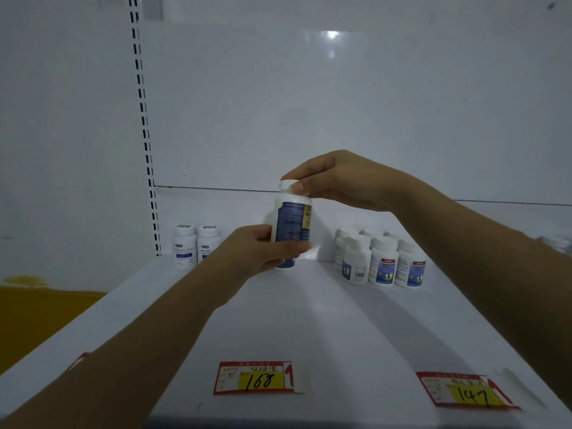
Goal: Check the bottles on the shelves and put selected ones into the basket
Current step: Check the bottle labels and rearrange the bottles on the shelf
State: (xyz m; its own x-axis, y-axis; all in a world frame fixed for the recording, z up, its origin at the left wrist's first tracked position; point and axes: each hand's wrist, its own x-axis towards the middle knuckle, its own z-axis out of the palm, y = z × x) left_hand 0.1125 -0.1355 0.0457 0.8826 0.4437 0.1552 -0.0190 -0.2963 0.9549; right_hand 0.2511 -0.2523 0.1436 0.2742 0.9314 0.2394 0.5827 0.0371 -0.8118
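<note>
Head view: left hand [263,247] grips bottle [292,222] body, right hand [337,181] pinches its cap [288,184], upright above shelf [309,320].

Bottle [292,222]: base hidden behind left hand [263,249]; label print too small to read. Rear bottles [371,233] part-hidden by front row [383,266]. Blurred bottle [557,243] cut off at right edge. Left tag [79,360] mostly under forearm [154,335].
</note>
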